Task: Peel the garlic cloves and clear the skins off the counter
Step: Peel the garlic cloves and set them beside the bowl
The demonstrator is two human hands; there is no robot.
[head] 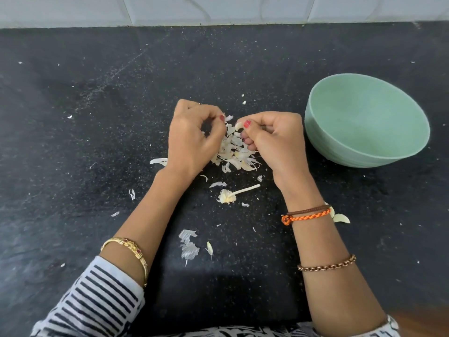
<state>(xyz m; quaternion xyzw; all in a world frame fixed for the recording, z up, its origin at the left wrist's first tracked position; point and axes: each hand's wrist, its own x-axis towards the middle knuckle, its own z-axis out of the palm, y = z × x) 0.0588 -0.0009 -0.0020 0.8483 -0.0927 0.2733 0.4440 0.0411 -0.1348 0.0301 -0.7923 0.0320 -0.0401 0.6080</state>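
Nearest the camera, a striped sleeve covers the left forearm. Left of the green bowl, the left hand curls its fingers and pinches a skin flake. The right hand, nearer the bowl, pinches a garlic clove between thumb and forefinger above the skin pile. Risk: the smooth clove may slip and drop into the pile; loose skins may scatter further across the counter, hindering clearing.

Desk: black, white-speckled. Bowl: pale green. Garlic skins: off-white. Sleeve: white with dark navy stripes. Braided wristband: orange. Bangle: gold. Wall tiles: white.
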